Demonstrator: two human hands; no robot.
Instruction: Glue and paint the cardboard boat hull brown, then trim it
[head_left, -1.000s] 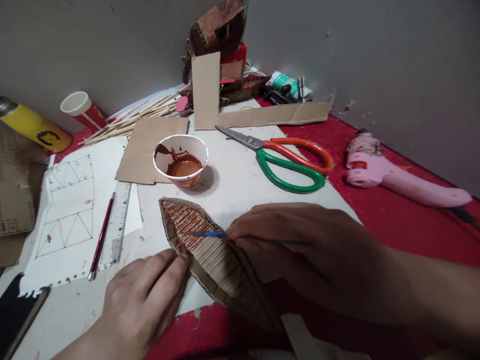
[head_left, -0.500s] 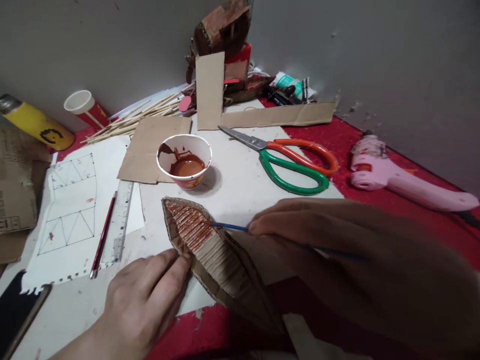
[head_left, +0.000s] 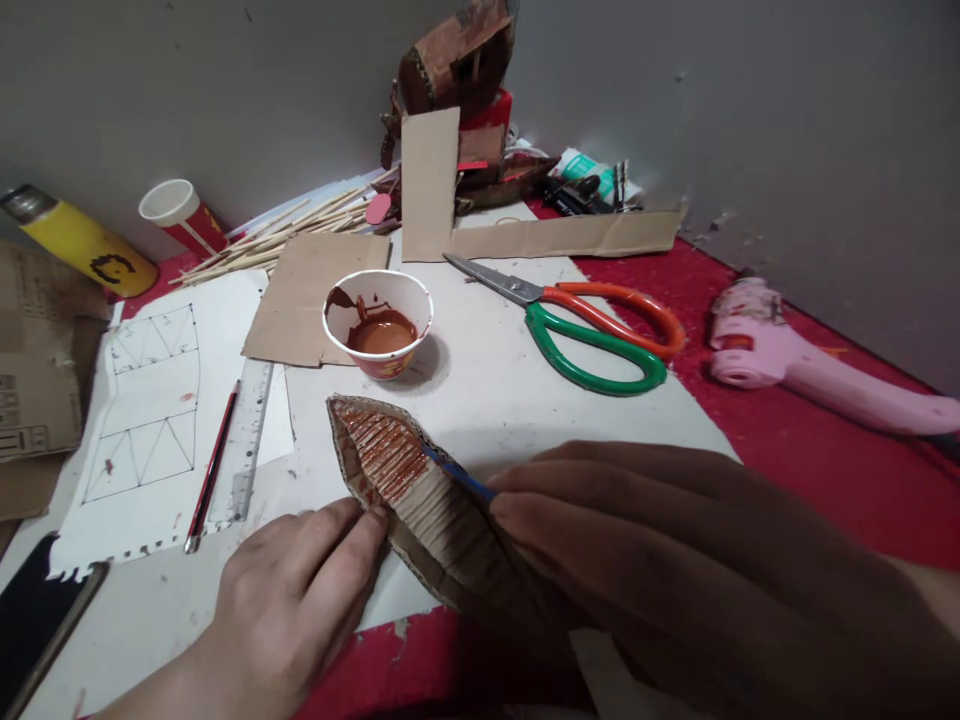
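A small boat-shaped cardboard piece (head_left: 442,520) with a ridged inner surface lies tilted in front of me. Its far end is coated in wet reddish-brown paint, while the nearer ridges are bare and shaded. My left hand (head_left: 292,580) pinches the boat's left edge between closed fingers. In my right hand (head_left: 660,550) is a thin blue-handled paintbrush (head_left: 465,477), its tip against the boat's right inner side at the border of the painted part. The near end of the boat is dark and partly covered by the right hand. Beyond it stands a paper cup (head_left: 381,368) with brown paint inside.
Scissors (head_left: 596,335) and a pink glue gun (head_left: 802,365) lie to the right. On the left are a pencil (head_left: 212,465), a clear ruler (head_left: 247,450), a drawing sheet (head_left: 150,400) and a yellow bottle (head_left: 82,240). Cardboard pieces (head_left: 322,290), sticks (head_left: 300,225) and brown models (head_left: 457,65) sit behind.
My right hand has come down and nearer, and the brush now slants more steeply along the boat's right side. The left hand keeps its hold. The view has shifted slightly.
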